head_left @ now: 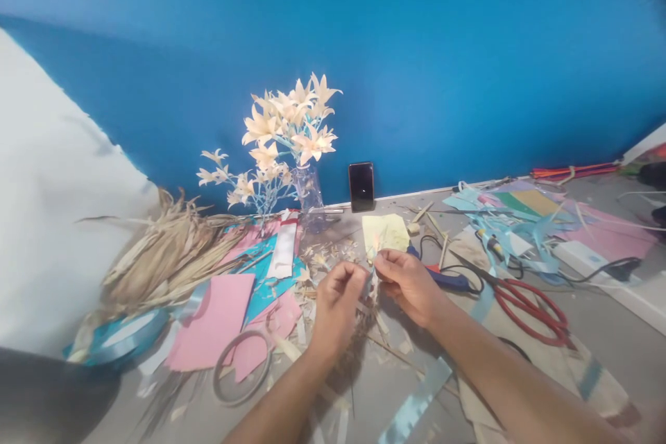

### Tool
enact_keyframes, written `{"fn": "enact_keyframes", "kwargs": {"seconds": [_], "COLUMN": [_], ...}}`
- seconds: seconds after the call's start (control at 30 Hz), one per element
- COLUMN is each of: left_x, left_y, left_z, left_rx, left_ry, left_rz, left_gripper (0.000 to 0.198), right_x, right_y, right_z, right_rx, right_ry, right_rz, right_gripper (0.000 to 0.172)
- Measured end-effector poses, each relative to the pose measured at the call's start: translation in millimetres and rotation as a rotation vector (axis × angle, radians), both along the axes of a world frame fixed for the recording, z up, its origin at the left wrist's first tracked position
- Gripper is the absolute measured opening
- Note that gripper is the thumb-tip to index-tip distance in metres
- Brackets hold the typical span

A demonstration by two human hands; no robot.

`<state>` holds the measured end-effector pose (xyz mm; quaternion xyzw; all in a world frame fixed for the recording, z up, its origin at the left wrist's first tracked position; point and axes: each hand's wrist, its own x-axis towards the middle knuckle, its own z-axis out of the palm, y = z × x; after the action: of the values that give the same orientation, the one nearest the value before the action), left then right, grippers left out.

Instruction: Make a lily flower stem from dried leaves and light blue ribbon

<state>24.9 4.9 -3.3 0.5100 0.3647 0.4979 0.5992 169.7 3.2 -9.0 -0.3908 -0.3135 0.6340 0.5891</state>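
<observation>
A: What is being held?

B: A small flower [375, 245] is pinched from below by the right hand [408, 284], seen against the yellow paper [390, 229]. The left hand [339, 300] is curled just beside it, thumb against forefinger; whether anything is gripped there cannot be told.

A: What could go wrong?

B: The flower could be crushed if too hard a pinch were applied; if the hold were slackened, it could be lost among the scraps [318, 257].

A: And beyond the hands?

B: The scissors [504, 286] could be nudged by the right forearm [479, 364], since they are laid near it.
</observation>
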Motion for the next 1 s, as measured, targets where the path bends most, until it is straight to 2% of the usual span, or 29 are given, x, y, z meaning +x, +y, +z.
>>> {"fn": "enact_keyframes", "kwargs": {"seconds": [0.07,0.13,0.3,0.43,0.53,0.63,0.87,1.0], "left_x": [1.7,2.2,0.1,-0.2,1.5,3.8,4.6,5.1], "left_y": [2.1,4.2,5.8,6.6,5.7,1.5,-4.4,-5.1], "left_z": [0.6,0.2,-2.9,-4.3,-5.1,-6.5,-12.7,-16.3], "left_rx": [-0.176,-0.284,-0.304,-0.222,-0.119,-0.030,0.126,0.176], "left_ry": [-0.122,-0.165,-0.105,0.012,0.118,0.138,0.404,0.441], "left_rz": [-0.099,-0.181,-0.219,-0.202,-0.153,-0.077,0.017,0.039], "left_gripper": [0.026,0.024,0.018,0.017,0.015,0.012,0.017,0.018], "right_x": [0.0,-0.3,-2.3,-3.4,-4.4,-6.8,-14.3,-14.3], "right_y": [-0.8,-2.0,-5.2,-4.7,-3.0,-3.0,-8.3,-9.2], "right_z": [-0.5,0.3,4.7,2.8,-1.9,-3.6,7.7,6.5], "right_rx": [0.023,0.043,0.032,0.040,0.055,0.056,-0.019,0.010], "right_ry": [-0.004,-0.020,-0.092,-0.141,-0.233,-0.288,-0.404,-0.512], "right_rz": [0.068,0.130,0.139,0.098,-0.054,-0.169,-0.320,-0.375], "right_gripper": [0.041,0.039,0.039,0.037,0.035,0.032,0.027,0.027]}}
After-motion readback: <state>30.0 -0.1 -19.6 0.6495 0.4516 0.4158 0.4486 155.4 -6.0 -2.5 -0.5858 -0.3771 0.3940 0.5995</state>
